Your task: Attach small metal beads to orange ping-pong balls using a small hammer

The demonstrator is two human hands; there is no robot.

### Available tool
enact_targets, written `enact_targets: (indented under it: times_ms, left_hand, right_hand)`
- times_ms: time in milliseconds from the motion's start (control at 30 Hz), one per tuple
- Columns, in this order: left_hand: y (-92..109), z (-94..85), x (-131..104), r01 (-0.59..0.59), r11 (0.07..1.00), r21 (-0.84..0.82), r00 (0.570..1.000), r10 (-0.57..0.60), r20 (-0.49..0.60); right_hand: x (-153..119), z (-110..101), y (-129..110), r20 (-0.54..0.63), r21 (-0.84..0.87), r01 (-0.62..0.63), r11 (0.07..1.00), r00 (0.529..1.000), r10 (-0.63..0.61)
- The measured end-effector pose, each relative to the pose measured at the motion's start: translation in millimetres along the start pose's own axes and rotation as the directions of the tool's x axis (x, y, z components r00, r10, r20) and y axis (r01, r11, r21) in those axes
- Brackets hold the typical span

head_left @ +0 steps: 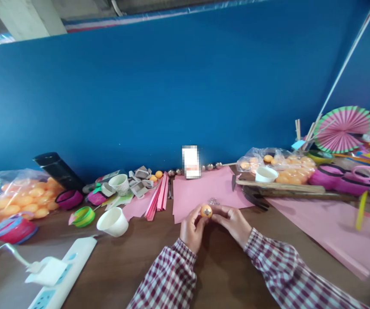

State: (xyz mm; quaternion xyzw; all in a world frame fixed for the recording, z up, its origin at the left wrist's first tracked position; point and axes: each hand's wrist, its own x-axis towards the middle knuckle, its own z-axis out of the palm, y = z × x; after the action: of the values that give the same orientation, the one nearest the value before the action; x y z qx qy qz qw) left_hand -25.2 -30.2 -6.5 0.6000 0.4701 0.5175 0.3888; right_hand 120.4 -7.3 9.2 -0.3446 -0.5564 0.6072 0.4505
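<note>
An orange ball (206, 210) with a silvery metallic patch facing the camera is held above the table, near the middle. My left hand (193, 227) pinches it from the left, thumb below and fingers at its side. From the right, my right hand (231, 221) touches the same ball with thumb and forefinger. Just behind the ball, a small heap of shiny bits (213, 201) rests on a pink paper sheet (188, 195). Several metal balls (209, 167) line the sheet's back edge.
White cups (112, 222), grey pieces and a white power strip (75, 257) are at left. Bags of orange balls (20, 199) stand on both sides. A wooden-handled hammer (281, 186), more pink paper (329, 227) and a pink fan (344, 128) lie right. A blue partition (172, 86) rises behind.
</note>
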Motion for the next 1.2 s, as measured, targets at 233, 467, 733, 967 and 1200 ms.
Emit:
enact_targets:
  times_ms: [233,467,733,967,1200]
  left_hand:
    - [1,-1.6,-1,-0.054,0.992,0.116,0.998,0.057,-0.025]
    - [3,-1.7,-3,-0.081,0.985,0.15,0.996,0.086,-0.029]
    - [4,1.5,-1,0.039,0.998,-0.042,0.999,-0.04,-0.022]
    - [15,2.6,-1,0.054,0.981,-0.188,0.998,-0.051,0.022]
    - [19,2.3,1,0.049,0.986,-0.159,0.999,-0.051,-0.008]
  right_hand:
    - [-1,1,0,0.006,0.018,0.002,1.0,1.0,-0.002]
    - [-2,2,0,-0.029,-0.007,-0.02,1.0,0.999,0.02]
    - [-1,9,-1,-0.08,-0.069,0.044,0.997,0.996,-0.049]
    - [-5,13,1,-0.082,-0.226,0.126,0.966,0.986,-0.148]
    - [-5,12,8,-0.056,-0.347,0.197,0.917,0.972,-0.23]
